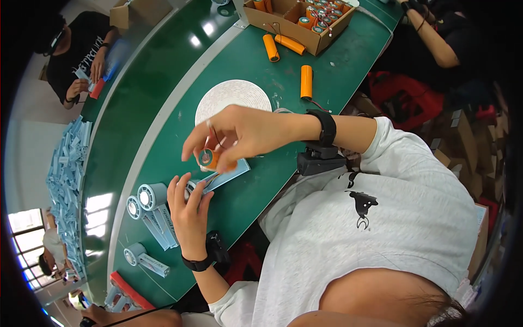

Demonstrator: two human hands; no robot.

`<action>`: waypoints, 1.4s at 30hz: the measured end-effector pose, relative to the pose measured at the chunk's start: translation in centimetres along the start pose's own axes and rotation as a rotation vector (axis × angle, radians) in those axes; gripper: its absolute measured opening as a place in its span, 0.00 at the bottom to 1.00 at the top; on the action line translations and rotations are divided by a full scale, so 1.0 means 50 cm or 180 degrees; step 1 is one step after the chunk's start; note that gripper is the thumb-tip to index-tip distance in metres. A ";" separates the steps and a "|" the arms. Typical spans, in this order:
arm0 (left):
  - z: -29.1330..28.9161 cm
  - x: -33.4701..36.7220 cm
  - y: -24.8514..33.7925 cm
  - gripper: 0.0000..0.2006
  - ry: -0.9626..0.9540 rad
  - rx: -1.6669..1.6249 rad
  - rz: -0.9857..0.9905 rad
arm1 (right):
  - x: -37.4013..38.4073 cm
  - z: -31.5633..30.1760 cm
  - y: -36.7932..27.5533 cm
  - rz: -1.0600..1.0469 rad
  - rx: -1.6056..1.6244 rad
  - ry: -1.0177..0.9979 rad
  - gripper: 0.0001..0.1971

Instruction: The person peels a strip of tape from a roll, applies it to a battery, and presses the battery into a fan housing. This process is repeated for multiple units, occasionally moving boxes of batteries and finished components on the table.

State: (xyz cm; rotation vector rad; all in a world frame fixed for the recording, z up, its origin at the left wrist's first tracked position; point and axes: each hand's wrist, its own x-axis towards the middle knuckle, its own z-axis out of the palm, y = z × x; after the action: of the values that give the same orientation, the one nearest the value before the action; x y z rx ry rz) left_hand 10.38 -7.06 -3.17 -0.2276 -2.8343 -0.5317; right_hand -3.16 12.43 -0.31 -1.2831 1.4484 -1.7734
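My right hand (239,131) pinches an orange cylindrical battery (209,158) between thumb and fingers, with thin wires rising from its end. Just below it, the fingers of my left hand (188,210) curl around the head of a light blue handheld fan casing (233,174). The casing's handle points up and right, with wires along it; its fan head is mostly covered by my fingers. The battery is above the casing; whether they touch I cannot tell. Beyond my right hand lies a white round coil of pads or tape (231,95), partly hidden by that hand.
Several light blue fans (152,196) lie left of my left hand. Loose orange batteries (306,82) lie near a cardboard box (294,30) of batteries. Across the green table (180,131) are a heap of blue casings (68,185) and a co-worker (81,54). Other people sit on both sides.
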 end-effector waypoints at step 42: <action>0.051 0.026 0.020 0.04 0.0559 -0.0767 -0.0354 | 0.080 0.019 0.022 0.0557 -0.3188 -0.2363 0.08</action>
State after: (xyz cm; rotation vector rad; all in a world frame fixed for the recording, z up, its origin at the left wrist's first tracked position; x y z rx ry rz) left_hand 8.79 -5.04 -4.77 -0.0623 -2.6207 -0.8732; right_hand -4.17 8.32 0.03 -1.8901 1.8965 -0.2571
